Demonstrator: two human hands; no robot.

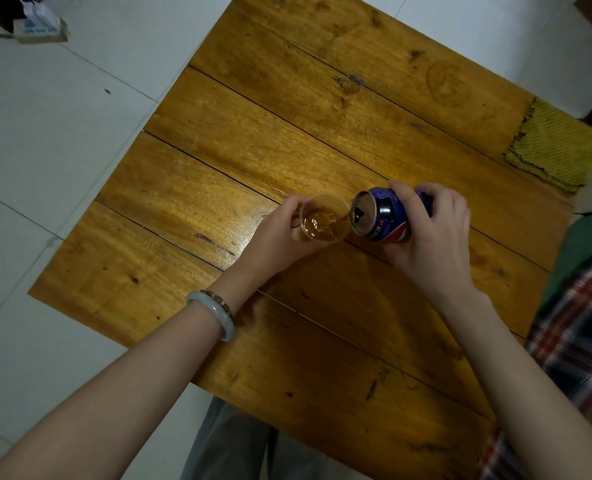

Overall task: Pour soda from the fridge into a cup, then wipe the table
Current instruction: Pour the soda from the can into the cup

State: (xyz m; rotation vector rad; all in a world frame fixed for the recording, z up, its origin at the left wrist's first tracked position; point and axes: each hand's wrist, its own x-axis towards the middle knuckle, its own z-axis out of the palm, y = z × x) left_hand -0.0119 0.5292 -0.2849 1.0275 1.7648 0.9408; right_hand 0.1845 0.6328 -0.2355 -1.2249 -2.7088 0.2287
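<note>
A wooden plank table (253,143) fills the view, a yellow woven cloth (554,147) lying at its far right corner. Right hand (436,237) is wrapped round the blue soda can (384,216), tipped on its side with the open mouth at the cup's rim. Left hand (280,233) curls round the clear plastic cup (325,218) near the middle of the table, amber soda inside, a pale bangle (215,315) on that wrist

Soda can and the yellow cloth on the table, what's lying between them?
Head view: only bare wooden table between the soda can and the yellow cloth.
</note>
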